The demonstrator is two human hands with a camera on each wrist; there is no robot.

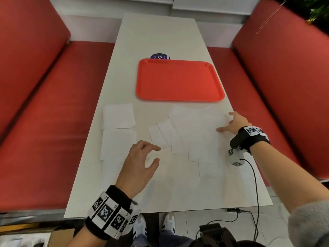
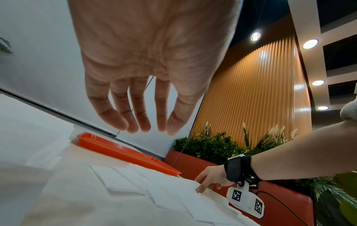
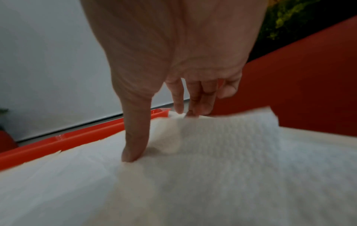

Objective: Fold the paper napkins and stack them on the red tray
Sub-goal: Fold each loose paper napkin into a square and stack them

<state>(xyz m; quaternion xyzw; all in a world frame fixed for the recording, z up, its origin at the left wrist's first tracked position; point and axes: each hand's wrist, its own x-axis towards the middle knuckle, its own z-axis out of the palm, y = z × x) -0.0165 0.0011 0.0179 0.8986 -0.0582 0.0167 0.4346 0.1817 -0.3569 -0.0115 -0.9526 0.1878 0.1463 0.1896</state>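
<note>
- since nothing lies on the red tray, the task is judged to be barely begun; no napkin has been stacked.
- the paper napkins are seen scattered flat on the table, just in front of the tray.
- the right hand is pressed on a napkin's far edge, thumb down, fingers spread.
- the left hand is held above the table, fingers apart, nothing gripped.
- every fold and the stacking are left.
</note>
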